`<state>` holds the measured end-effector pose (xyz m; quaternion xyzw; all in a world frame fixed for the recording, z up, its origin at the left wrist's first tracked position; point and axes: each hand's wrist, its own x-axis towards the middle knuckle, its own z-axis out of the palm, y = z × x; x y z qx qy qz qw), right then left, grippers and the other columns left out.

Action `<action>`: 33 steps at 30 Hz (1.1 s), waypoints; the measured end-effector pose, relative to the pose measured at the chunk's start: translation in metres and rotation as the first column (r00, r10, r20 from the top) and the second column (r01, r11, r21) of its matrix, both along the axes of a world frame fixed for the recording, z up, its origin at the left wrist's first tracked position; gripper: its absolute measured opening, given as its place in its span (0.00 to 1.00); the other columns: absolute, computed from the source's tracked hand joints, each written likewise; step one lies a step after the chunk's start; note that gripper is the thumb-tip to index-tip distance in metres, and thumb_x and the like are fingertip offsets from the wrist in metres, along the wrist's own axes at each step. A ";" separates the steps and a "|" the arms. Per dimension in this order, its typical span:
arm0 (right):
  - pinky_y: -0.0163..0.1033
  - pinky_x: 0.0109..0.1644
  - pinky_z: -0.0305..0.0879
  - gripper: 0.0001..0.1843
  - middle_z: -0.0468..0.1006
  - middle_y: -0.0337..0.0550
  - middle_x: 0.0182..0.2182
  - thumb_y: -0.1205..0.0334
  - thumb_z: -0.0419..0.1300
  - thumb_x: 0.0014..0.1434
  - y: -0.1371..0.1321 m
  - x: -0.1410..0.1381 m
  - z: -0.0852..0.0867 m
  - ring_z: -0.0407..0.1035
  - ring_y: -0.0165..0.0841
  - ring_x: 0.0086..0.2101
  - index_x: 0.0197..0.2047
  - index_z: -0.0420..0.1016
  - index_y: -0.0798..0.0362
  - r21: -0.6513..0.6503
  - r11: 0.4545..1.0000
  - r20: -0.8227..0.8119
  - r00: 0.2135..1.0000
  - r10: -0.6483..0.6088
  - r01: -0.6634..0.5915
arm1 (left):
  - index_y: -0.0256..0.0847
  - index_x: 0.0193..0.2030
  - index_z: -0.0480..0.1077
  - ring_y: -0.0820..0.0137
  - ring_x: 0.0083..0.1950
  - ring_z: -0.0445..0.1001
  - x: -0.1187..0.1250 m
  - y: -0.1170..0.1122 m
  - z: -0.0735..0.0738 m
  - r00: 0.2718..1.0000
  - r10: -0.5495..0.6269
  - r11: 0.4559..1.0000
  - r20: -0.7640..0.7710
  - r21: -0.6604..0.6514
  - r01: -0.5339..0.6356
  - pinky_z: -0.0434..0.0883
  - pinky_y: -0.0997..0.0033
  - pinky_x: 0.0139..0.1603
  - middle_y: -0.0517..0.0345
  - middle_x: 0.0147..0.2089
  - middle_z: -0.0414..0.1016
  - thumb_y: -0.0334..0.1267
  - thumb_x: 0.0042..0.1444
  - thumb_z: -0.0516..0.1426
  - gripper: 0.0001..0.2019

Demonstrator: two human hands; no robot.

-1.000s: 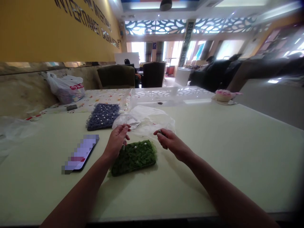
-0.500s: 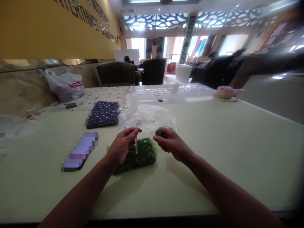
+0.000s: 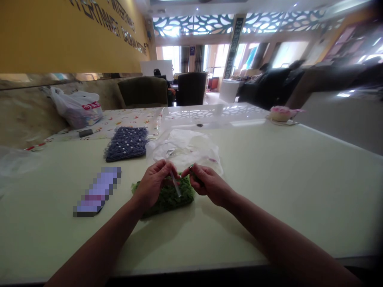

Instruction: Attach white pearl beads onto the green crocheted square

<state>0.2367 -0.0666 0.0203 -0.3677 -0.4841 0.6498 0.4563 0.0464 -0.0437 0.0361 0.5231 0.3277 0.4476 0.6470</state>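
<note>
The left hand (image 3: pixel 154 185) pinches a thin clear stick (image 3: pixel 175 184) and the right hand (image 3: pixel 209 185) pinches a tiny thing (image 3: pixel 194 175) too hidden to make out, close together above a fuzzy green mat (image 3: pixel 176 201) they partly cover on the counter (image 3: pixel 269 199).

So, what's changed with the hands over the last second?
The left hand and right hand have moved toward each other above the green textured pad. The left still pinches a thin clear rod, now tilted instead of upright. The dark blue pearl-studded pad and black phone stayed put.
</note>
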 end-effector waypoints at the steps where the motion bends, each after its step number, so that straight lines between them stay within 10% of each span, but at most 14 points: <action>1: 0.31 0.20 0.39 0.31 0.59 0.32 0.17 0.35 0.53 0.60 0.000 0.001 0.001 0.46 0.20 0.17 0.36 0.74 0.58 0.002 1.000 -0.009 1.000 -0.029 0.029 | 0.37 0.32 0.68 0.74 0.29 0.70 0.000 -0.002 0.001 0.995 -0.071 0.997 -0.067 0.009 0.072 0.73 0.74 0.31 0.60 0.29 0.69 0.48 0.57 0.60 0.15; 8: 0.32 0.20 0.37 0.32 0.56 0.35 0.14 0.38 0.50 0.63 0.001 0.006 0.010 0.47 0.22 0.17 0.21 0.66 0.56 0.061 0.980 0.073 0.978 -0.194 0.190 | 0.39 0.39 0.70 0.81 0.23 0.50 0.005 -0.013 0.003 0.945 -0.160 0.985 -0.284 0.024 0.173 0.49 0.81 0.20 0.66 0.25 0.53 0.52 0.60 0.56 0.16; 33: 0.33 0.21 0.40 0.21 0.57 0.35 0.15 0.51 0.50 0.56 0.002 0.002 0.013 0.47 0.22 0.17 0.17 0.60 0.54 0.040 0.966 0.211 0.943 -0.257 0.254 | 0.39 0.37 0.77 0.68 0.37 0.72 0.006 -0.008 -0.002 0.846 0.226 0.904 -0.483 0.428 0.003 0.67 0.74 0.38 0.57 0.36 0.79 0.46 0.57 0.59 0.12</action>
